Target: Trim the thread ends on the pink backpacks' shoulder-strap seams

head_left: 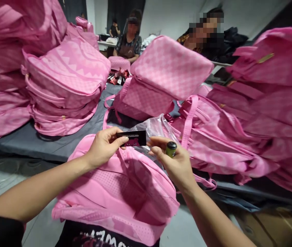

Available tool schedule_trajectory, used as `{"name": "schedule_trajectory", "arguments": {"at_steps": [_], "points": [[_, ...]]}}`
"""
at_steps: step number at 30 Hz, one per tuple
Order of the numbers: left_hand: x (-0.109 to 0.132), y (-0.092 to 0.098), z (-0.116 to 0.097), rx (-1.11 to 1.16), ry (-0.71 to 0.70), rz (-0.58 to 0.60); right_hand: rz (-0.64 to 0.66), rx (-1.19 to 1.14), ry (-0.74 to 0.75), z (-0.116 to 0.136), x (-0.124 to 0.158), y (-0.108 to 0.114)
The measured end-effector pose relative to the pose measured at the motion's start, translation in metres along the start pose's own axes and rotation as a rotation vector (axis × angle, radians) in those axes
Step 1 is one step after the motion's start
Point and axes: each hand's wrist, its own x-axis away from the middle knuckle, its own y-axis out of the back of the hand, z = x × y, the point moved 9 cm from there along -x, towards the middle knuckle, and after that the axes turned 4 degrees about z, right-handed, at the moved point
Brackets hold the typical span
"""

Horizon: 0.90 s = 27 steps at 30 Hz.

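Note:
My left hand (107, 145) pinches a black printed hang tag (141, 138) between thumb and fingers. Beside the tag's right edge is my right hand (178, 163), with a small green cylinder with a black cap (171, 149) tucked in its curled grip. Its thumb and forefinger point at the tag; whether they touch it I cannot tell. Below both hands a pink backpack (105, 195) leans on my lap against the table edge. Clear plastic film (158, 127) shows just behind the tag.
Stacked pink backpacks (63, 79) rise on the left of the dark-covered table (89, 137), and another stack (271, 113) on the right. A checked pink bag (171, 65) stands ahead. Small packets (117, 77) lie behind it. Co-workers (128, 43) are across the table.

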Motion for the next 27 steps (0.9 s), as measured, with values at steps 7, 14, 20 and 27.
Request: {"name": "schedule_trajectory", "arguments": {"at_steps": [7, 14, 20, 27], "points": [[0.027, 0.019, -0.007, -0.428, -0.216, 0.008, -0.043, 0.374, 0.377, 0.036, 0.0, -0.024], [0.046, 0.038, 0.002, -0.68, -0.36, 0.084, 0.33, 0.979, 0.709, 0.051, 0.004, -0.107], [0.087, 0.101, 0.041, -0.883, -0.114, -0.129, 0.357, 1.005, 0.492, 0.013, -0.031, -0.124], [0.131, 0.113, 0.117, -0.882, 0.181, -0.102, 0.833, 1.185, 0.212, -0.027, -0.042, -0.186]]}}
